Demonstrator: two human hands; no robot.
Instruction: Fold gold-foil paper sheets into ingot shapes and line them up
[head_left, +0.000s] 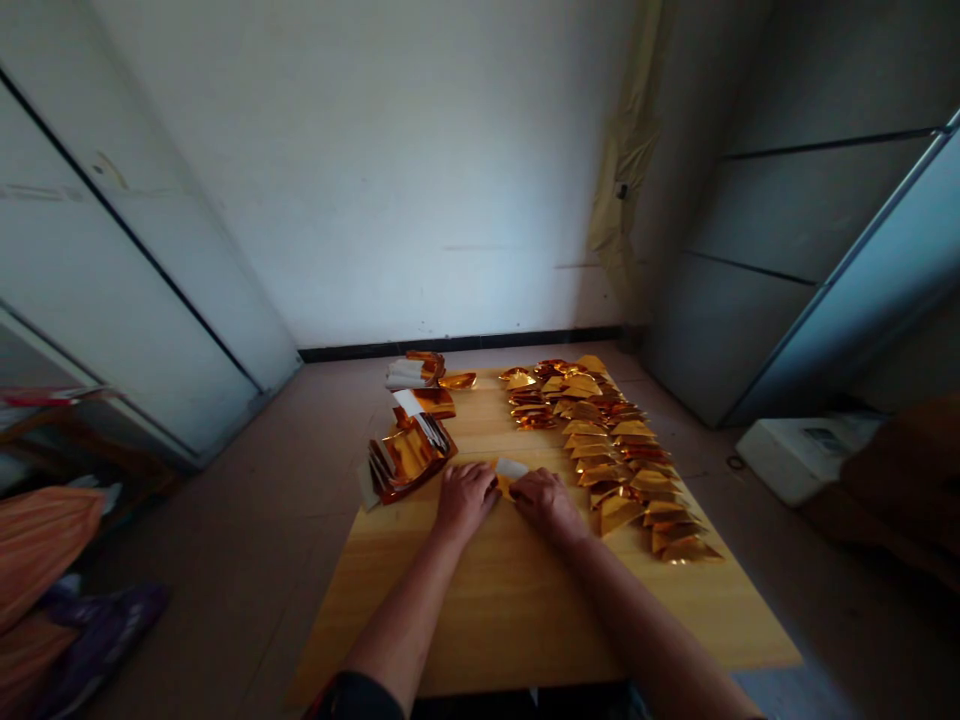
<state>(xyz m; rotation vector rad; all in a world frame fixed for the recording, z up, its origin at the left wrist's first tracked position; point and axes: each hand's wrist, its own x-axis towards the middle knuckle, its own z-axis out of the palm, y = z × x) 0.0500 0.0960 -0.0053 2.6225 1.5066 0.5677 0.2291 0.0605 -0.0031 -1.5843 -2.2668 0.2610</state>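
Observation:
Between my two hands, on the wooden table, lies a sheet of gold foil paper with a pale white patch showing. My left hand has its fingers curled onto the sheet's left side. From the other side, my right hand grips its right edge with bent fingers. Left of my hands is a fanned stack of gold foil sheets, with a smaller foil stack behind it. Rows of folded gold foil ingots cover the table's right side. My fingertips partly hide the sheet.
The wooden table stands before a white wall. Another bundle of foil lies at its far left corner. A white box sits on the floor at right. Cabinets flank both sides, and a purple shoe is at lower left.

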